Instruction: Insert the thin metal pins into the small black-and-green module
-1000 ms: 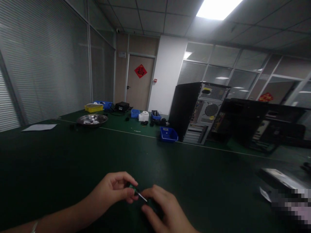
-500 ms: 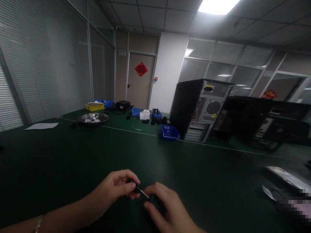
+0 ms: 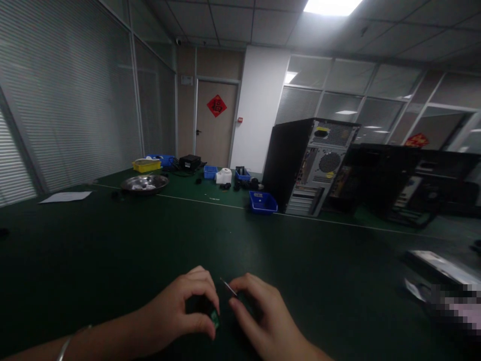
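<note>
My left hand (image 3: pixel 191 303) is closed round a small dark piece with a green face (image 3: pixel 214 318), pinched between thumb and fingers; most of it is hidden by the hand. Close beside it, my right hand (image 3: pixel 263 311) pinches a thin, flat metallic strip (image 3: pixel 228 287) between thumb and forefinger. The strip's free end points up and left, apart from the green-faced piece. Both hands are just above the dark green tabletop (image 3: pixel 180 240).
A blue bin (image 3: pixel 263 202) stands before a black computer tower (image 3: pixel 289 165). Further left are a steel bowl (image 3: pixel 145 184) with small pieces, a paper sheet (image 3: pixel 65 197) and a yellow basket (image 3: pixel 146 165). A pale flat object (image 3: pixel 443 268) lies at the right.
The metallic strip, which spanned from a dark piece in my left hand to my right hand, is now only in my right hand. My left hand has turned, showing a green face.
</note>
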Available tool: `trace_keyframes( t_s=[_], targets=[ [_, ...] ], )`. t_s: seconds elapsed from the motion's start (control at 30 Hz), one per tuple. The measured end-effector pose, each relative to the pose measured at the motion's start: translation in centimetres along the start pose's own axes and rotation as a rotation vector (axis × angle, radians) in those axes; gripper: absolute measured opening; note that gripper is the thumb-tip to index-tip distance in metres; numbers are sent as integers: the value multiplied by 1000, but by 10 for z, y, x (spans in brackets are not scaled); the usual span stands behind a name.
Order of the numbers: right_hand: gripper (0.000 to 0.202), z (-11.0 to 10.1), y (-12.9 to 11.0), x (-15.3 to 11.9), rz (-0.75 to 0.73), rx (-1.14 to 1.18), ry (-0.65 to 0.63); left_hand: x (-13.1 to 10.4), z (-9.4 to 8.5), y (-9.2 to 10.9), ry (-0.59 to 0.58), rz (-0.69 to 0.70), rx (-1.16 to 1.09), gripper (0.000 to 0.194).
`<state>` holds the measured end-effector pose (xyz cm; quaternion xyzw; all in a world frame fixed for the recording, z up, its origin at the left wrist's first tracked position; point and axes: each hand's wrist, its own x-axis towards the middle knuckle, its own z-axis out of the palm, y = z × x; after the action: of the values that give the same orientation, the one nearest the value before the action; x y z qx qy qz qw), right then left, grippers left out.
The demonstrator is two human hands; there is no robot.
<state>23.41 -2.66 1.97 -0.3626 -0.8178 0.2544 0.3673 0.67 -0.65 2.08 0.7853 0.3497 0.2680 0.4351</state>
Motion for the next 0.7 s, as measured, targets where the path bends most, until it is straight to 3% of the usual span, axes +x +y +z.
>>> trace_keyframes(
  t_s=[0.37, 0.7],
  targets=[
    [13, -3, -3, 1, 46, 21, -81, 2, 1, 4, -103, 37, 158, 14],
    [13, 0, 1, 0, 33, 13, -67, 1, 1, 4, -207, 103, 318, 19]
  ],
)
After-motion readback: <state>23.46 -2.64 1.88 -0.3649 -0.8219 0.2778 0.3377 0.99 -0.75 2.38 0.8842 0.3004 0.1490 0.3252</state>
